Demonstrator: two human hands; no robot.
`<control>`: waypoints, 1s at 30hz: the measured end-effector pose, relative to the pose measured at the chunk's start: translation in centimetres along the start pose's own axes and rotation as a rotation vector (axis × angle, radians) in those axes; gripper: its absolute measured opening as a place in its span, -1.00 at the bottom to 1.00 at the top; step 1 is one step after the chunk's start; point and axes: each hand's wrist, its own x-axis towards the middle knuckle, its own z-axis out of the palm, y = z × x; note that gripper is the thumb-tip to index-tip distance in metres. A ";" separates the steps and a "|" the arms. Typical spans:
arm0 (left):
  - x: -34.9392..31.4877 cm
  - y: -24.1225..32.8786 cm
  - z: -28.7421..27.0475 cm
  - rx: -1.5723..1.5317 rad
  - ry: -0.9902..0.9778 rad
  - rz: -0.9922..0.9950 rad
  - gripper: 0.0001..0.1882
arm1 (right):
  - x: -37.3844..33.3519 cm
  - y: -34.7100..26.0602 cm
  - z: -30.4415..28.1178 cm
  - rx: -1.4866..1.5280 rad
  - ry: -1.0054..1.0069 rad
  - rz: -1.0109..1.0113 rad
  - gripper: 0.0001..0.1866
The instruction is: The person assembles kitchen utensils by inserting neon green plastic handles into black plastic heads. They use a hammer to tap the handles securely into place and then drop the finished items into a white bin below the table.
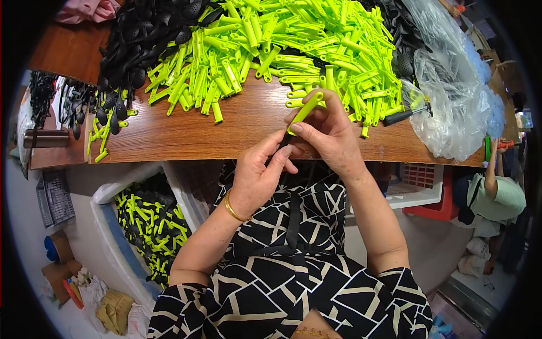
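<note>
My right hand [333,138] pinches a lime-green plastic handle [307,111] with a hole in its far end, tilted up to the right. Just below it, my left hand [254,178] has its fingers closed on a thin black utensil shaft [286,139] that meets the handle's lower end. The rest of the black piece is hidden by my fingers. Both hands are over the near edge of the wooden table [226,134]. Beyond them lies a big heap of loose lime-green handles [316,34].
Black perforated spoon heads [141,39] are piled at the back left. On the right are a black-handled tool [398,117] and clear plastic bags [451,101]. A white-rimmed bin [104,195] of green-handled black utensils stands lower left. Another person [497,195] is at the far right.
</note>
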 end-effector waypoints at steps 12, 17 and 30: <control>-4.7 -2.2 -2.4 -0.798 -0.520 -0.451 -0.65 | -3.9 0.1 -0.8 -0.012 -0.478 0.151 -0.53; -7.0 -4.5 -1.8 -0.591 -0.003 -0.386 -0.74 | -3.7 -0.3 0.3 -0.556 -0.203 -0.153 -0.27; -4.9 -4.8 -0.9 -0.515 0.270 -0.345 -0.73 | 3.4 -1.8 -5.7 -1.475 0.050 -0.336 -0.75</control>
